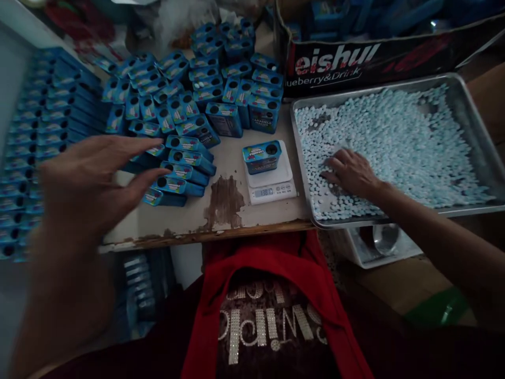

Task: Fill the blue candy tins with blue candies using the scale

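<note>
My left hand (94, 184) hovers over the left side of the table, thumb and forefinger spread apart with nothing between them. Just past its fingertips stands a row of blue candy boxes (183, 171), each with a dark round hole in its top. On a white digital scale (271, 193) at the middle rests one blue candy box (262, 157), upright; the display seems to read 13.81. My right hand (349, 171) reaches into a metal tray (418, 211) of small pale blue and white candies (398, 147). Its fingers press into them, and whether they pinch any is hidden.
Many more blue boxes (150, 87) crowd the back, and tall stacks (51, 116) fill the far left. Behind the tray stands a black printed carton (335, 66). The table's worn front edge (221, 234) runs above my red apron (205, 295). A lower white container (355, 247) sits beneath the tray.
</note>
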### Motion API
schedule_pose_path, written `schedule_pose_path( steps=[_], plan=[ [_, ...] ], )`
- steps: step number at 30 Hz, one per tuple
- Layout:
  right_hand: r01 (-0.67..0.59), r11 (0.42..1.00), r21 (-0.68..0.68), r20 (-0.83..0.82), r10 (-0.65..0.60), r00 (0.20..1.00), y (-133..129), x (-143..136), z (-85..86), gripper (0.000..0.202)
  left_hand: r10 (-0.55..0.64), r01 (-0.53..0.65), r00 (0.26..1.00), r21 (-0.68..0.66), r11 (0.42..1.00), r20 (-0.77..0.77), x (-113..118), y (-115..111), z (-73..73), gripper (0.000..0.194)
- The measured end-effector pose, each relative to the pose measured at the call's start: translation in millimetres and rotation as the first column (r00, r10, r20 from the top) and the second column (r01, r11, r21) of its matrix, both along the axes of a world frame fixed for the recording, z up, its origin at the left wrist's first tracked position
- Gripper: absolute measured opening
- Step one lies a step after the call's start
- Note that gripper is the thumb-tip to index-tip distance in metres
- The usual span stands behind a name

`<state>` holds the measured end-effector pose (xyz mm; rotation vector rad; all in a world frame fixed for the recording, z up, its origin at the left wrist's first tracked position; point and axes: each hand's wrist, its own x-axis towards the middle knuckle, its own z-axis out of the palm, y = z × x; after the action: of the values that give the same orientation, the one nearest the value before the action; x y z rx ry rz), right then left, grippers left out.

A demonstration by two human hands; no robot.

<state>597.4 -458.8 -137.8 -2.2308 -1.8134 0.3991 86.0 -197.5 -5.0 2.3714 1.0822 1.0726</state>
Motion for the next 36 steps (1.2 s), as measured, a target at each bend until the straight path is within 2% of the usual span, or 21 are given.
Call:
schedule_pose_path(
  steps=[1,3,5,7,9,11,13,16,19,21,23,26,29,31,33,35,36],
  plan=[
    [0.066,0.997,0.029,-0.129,-0.062,0.990,2.2,-6.0,1.6,0.028,-0.104,0.105,0.994,0.063,0.992,-0.024,14.2,-10.1,-12.4,0.063],
    [0.232,0.969,0.078,-0.351,-0.191,0.917,4.3,-14.7,4.0,0.030,-0.270,0.267,0.963,0.122,0.956,0.012,46.8,-27.8,-42.1,0.075],
    [0.356,0.931,0.082,-0.493,-0.273,0.826,5.7,-17.9,7.3,0.039,-0.320,0.323,0.942,-0.007,0.947,0.104,82.8,-40.3,-73.9,0.095],
    [0.392,0.919,0.038,-0.614,-0.288,0.735,6.8,-17.8,13.2,0.043,-0.328,0.349,0.934,-0.168,0.922,0.137,117.6,-47.4,-99.7,0.104],
    [0.425,0.905,-0.024,-0.784,-0.280,0.553,6.6,-17.5,20.8,0.044,-0.341,0.364,0.931,-0.251,0.897,0.133,146.6,-50.4,-112.9,0.087],
    [0.479,0.877,-0.044,-0.914,-0.228,0.334,5.9,-19.4,27.6,0.044,-0.359,0.380,0.925,-0.267,0.885,0.128,168.9,-51.7,-111.8,0.063],
    [0.560,0.829,-0.006,-0.975,-0.130,0.181,7.5,-23.6,32.5,0.043,-0.388,0.404,0.915,-0.257,0.878,0.114,187.4,-54.1,-99.8,0.053],
    [0.658,0.749,0.072,-0.996,0.025,0.080,18.5,-30.5,42.6,0.046,-0.467,0.467,0.883,-0.216,0.858,0.056,217.2,-64.4,-74.0,0.056],
    [0.756,0.647,0.102,-0.983,0.181,-0.022,36.2,-33.6,64.1,0.046,-0.553,0.546,0.833,-0.174,0.820,0.007,252.2,-80.9,-53.8,0.056],
    [0.814,0.570,0.116,-0.964,0.262,-0.045,46.2,-35.1,81.2,0.045,-0.592,0.581,0.806,-0.168,0.796,-0.015,275.0,-91.1,-47.7,0.055],
    [0.850,0.507,0.146,-0.953,0.301,-0.016,52.2,-38.7,93.5,0.046,-0.610,0.595,0.791,-0.184,0.783,-0.039,294.6,-98.5,-47.8,0.054],
    [0.862,0.446,0.242,-0.959,0.247,0.141,54.6,-47.6,96.6,0.054,-0.608,0.586,0.792,-0.212,0.782,-0.055,315.1,-103.6,-56.2,0.055],
    [0.830,0.470,0.301,-0.946,0.037,0.323,54.3,-53.9,86.8,0.062,-0.606,0.583,0.793,-0.215,0.783,-0.057,326.3,-104.2,-68.3,0.052],
    [0.815,0.496,0.299,-0.925,-0.059,0.375,54.5,-51.8,78.7,0.065,-0.607,0.583,0.793,-0.219,0.783,-0.057,331.1,-104.3,-75.6,0.049],
    [0.837,0.467,0.286,-0.941,-0.030,0.338,53.8,-40.2,70.6,0.062,-0.608,0.583,0.792,-0.228,0.780,-0.055,334.7,-105.2,-80.8,0.047],
    [0.874,0.425,0.237,-0.969,0.044,0.241,49.5,-17.8,61.5,0.057,-0.615,0.592,0.788,-0.239,0.770,-0.032,335.7,-106.9,-83.2,0.048],
    [0.880,0.428,0.204,-0.979,0.079,0.189,45.4,-3.7,56.5,0.053,-0.616,0.596,0.788,-0.244,0.765,-0.009,334.0,-107.5,-83.3,0.048]
  ],
)
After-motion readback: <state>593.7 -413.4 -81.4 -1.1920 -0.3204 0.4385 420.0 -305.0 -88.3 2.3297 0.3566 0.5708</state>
